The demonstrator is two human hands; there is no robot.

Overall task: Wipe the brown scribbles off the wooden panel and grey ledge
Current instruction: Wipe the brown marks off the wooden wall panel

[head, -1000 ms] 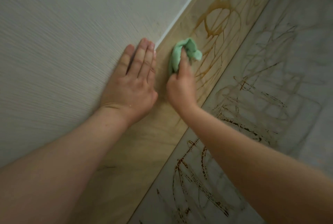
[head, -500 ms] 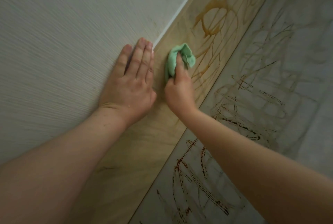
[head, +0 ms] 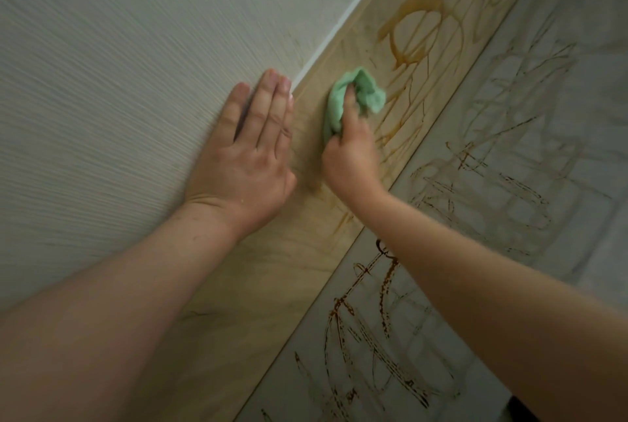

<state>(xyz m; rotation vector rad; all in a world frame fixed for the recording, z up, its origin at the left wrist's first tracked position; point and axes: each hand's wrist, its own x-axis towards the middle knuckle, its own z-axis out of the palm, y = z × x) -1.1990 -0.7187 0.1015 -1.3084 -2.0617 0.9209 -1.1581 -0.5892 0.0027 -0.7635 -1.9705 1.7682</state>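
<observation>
Brown scribbles (head: pixel 398 57) lie just beyond fingers (head: pixel 350 99) gripping green cloth (head: pixel 373 95).

A pale wall (head: pixel 119 65) is filling the top left side. It is showing lots of thin lines running across it. A thin white strip (head: pixel 343 22) is running along the wall's lower edge, going up to the top. A small dark patch (head: pixel 523 413) is sitting in the bottom right corner, too dim to tell.

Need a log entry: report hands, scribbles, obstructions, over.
Left hand flat on wall. Right hand grips cloth against panel. Scribbles on panel and ledge uncleared. Nothing in the way.
</observation>
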